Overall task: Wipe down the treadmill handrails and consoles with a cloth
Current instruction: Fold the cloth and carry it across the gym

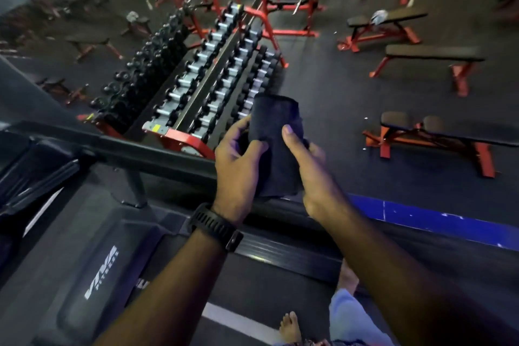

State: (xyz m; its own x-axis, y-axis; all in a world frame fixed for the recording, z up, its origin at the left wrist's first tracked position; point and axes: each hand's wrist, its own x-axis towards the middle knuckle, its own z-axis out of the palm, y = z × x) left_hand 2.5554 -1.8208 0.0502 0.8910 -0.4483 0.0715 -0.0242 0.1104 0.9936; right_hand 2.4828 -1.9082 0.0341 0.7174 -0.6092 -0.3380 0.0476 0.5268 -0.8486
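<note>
1. Up in mid-air with a dark folded cloth [273, 121], standing upright between both hands, top edge rounded over.
2. Gripping its left edge with the left hand [238, 171]: thumb across the front of the fabric, fingertips curled round behind.
3. Pinching the right side with the right hand [309, 177]: thumb pressed flat on the face of the cloth, the other fingers tucked behind it.
4. Strapped round the left wrist, a black watch [216, 226].
5. Running in from the left and slipping behind the left hand, the treadmill's dark handrail [140, 153]. Cloth held right at that end of the bar; cannot tell whether touching it or just clear.
6. Far left, dark and blurred, the console [36, 168], well apart from the cloth.
7. Lower left, the grey motor cover [92, 284] with a white logo across it.
8. Beyond the handrail, down on the gym floor, a long dumbbell rack [202, 84] on a red frame, packed with rows of black-ended dumbbells, its near end just behind the cloth in this view.
9. Out to the right, a flat bench [432, 55] on red legs, and nearer, a low bench [438, 132] on an orange-red frame, both well apart from the hands.
10. Along the edge below the right forearm, a blue strip [435, 219].
11. Bottom of the view: a bare foot [290, 326] beside a pale blue trouser leg [354, 320].
</note>
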